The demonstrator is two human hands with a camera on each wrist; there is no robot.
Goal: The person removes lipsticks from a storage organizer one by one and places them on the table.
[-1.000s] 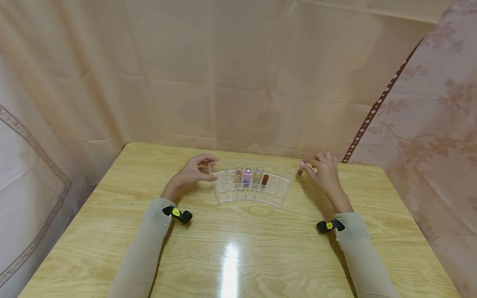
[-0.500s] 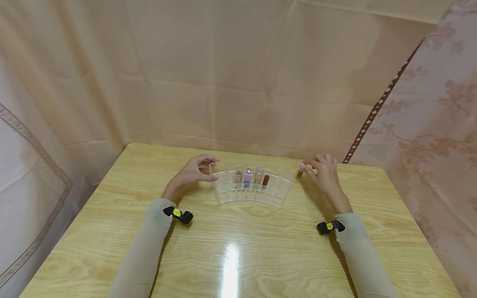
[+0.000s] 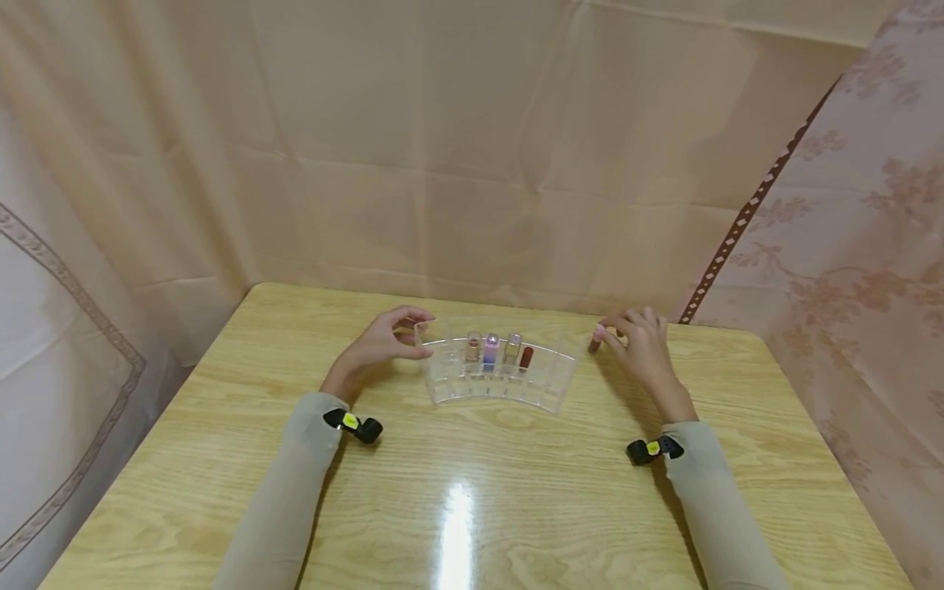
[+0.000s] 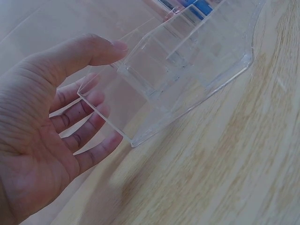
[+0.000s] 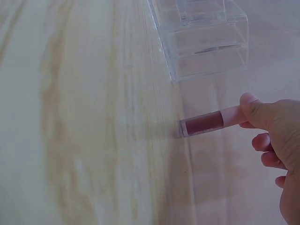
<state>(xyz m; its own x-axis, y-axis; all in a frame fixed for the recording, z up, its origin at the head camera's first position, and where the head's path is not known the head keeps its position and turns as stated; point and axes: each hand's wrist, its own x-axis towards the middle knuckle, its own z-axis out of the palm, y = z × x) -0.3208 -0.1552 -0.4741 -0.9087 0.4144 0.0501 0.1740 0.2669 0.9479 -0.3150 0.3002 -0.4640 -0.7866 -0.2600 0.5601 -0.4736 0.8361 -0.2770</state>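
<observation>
At the centre of the head view, a clear plastic, fan-shaped, stepped organizer point(image 3: 496, 388) rests on a pale yellow wood-grain tabletop point(image 3: 546, 500). The left hand point(image 3: 383, 338) grasps the organizer's left end, its thumb at the upper edge and its fingers behind the end wall, as the left wrist view shows. Right of centre, the right hand point(image 3: 640, 340) pinches the pink cap of a brownish-red, cylindrical lip gloss tube point(image 3: 595, 338), slightly tilted and just beside the organizer's right end; whether its base touches the tabletop is hard to tell.

Four tubes stand in the organizer's back part, from left to right: a clear pinkish-brown tube point(image 3: 473, 349), a pink-and-blue tube point(image 3: 490, 352), a clear yellowish tube point(image 3: 512, 350) and a shorter dark-red tube point(image 3: 526, 357). A beige cloth curtain point(image 3: 472, 164) fills the upper frame.
</observation>
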